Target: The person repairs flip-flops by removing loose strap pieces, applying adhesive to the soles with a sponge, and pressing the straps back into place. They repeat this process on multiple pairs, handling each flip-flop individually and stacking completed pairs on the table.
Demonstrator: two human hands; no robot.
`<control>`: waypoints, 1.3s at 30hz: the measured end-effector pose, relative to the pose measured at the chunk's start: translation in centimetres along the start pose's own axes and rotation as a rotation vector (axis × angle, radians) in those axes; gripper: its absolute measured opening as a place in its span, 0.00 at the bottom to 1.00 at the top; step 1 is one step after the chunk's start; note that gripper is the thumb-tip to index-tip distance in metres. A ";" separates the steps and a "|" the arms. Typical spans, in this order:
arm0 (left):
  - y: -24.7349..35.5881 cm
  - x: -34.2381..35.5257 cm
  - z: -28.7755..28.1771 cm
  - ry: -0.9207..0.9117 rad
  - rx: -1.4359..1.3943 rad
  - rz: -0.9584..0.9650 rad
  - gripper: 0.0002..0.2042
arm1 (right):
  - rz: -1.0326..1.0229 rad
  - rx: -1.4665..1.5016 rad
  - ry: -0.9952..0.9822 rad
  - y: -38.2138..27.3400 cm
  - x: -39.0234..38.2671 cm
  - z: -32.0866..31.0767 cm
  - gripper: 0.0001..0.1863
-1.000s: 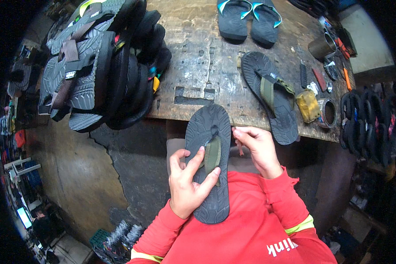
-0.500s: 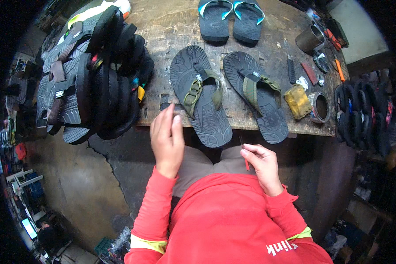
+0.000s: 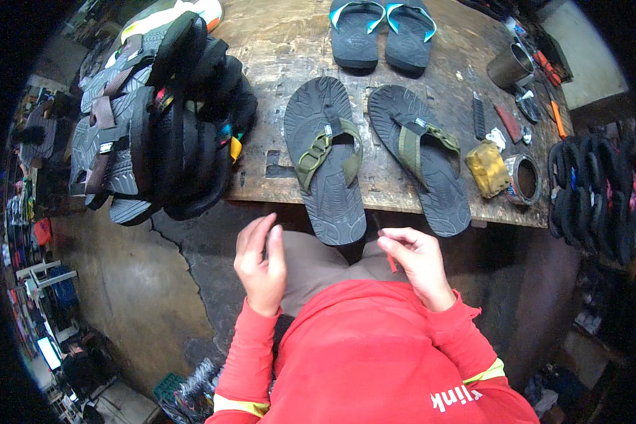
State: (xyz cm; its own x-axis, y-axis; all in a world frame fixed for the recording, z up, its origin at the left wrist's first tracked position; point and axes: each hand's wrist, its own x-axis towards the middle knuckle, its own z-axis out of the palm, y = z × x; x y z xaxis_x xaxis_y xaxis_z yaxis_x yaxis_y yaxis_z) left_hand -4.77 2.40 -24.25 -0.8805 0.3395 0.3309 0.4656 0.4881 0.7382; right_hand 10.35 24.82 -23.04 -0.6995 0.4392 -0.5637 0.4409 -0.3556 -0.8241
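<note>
My left hand is just short of the table's front edge, fingers raised and thumb apart, with nothing visible in it. Lower right of the table edge, my right hand pinches a thin red-handled tool; its dark, slender tip points up toward the table and its exact kind is unclear. Between and beyond my hands lie two black flip-flops with olive-green straps. The left flip-flop has a buckle-like ring on its strap, and its heel overhangs the edge. Its mate, the right flip-flop, also reaches past the edge.
A tall stack of black sandals stands at the table's left. Blue-strapped flip-flops lie at the back. Right of centre are a yellow block, an open tin and a metal cup. More sandals hang beyond the right edge.
My left hand has drawn back from the table edge toward my body. The right hand still pinches the red-handled tool, shifted slightly left. The view has shifted a little.
</note>
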 end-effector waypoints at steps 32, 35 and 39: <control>2.3 9.6 7.1 -0.049 -0.100 -0.061 0.03 | -0.853 -0.840 0.068 -9.7 9.0 6.5 0.12; 2.2 9.6 7.3 -0.032 -0.109 -0.028 0.03 | -0.828 -0.820 0.052 -9.9 9.3 6.3 0.11; 2.1 9.6 7.4 -0.036 -0.106 -0.044 0.04 | -0.837 -0.851 0.026 -10.1 9.3 6.3 0.08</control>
State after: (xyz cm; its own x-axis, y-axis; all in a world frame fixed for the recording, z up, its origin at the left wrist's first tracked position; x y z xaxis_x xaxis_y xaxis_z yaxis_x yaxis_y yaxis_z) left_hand -11.58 12.66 -23.85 -0.8951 0.3491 0.2773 0.4132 0.4163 0.8099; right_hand -4.16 27.33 -19.58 -0.9400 0.2940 0.1730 0.0915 0.7059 -0.7024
